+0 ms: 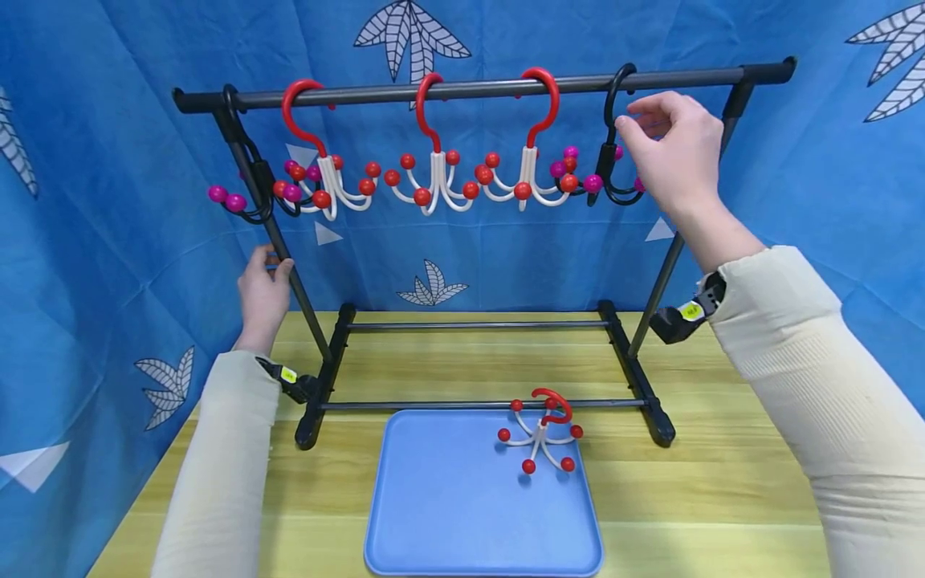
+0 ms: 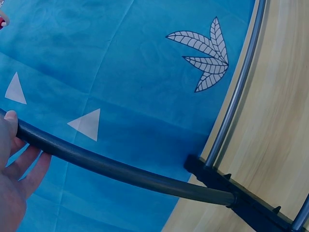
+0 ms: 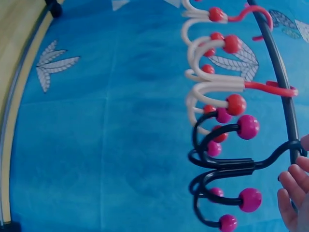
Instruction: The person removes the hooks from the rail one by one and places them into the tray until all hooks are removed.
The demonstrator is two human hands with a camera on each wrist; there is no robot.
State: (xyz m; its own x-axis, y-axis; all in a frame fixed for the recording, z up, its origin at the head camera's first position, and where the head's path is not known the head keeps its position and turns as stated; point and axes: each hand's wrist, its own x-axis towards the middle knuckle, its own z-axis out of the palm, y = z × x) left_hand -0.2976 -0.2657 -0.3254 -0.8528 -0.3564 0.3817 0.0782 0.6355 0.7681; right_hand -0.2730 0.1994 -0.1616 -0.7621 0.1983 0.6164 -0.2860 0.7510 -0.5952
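Observation:
My left hand point(image 1: 263, 293) grips the slanted left post point(image 2: 120, 171) of a black metal rack, thumb on one side and fingers behind it. Beside a black multi-arm hanger point(image 3: 234, 165) with magenta balls is my right hand point(image 1: 672, 148), its fingers loosely bent and apart, with nothing seen between them. That hanger's hook hangs over the top bar point(image 1: 477, 89) near its right end. Three white hangers with red hooks and red balls hang along the bar, the middle one point(image 1: 438, 172) among them. Another black hanger point(image 1: 262, 181) hangs at the left end.
A blue tray point(image 1: 477, 514) lies on the wooden table point(image 1: 723, 498) in front of the rack. On its upper right sits one more white hanger point(image 1: 540, 433) with a red hook. A blue leaf-patterned cloth point(image 1: 462, 265) hangs behind and at the sides.

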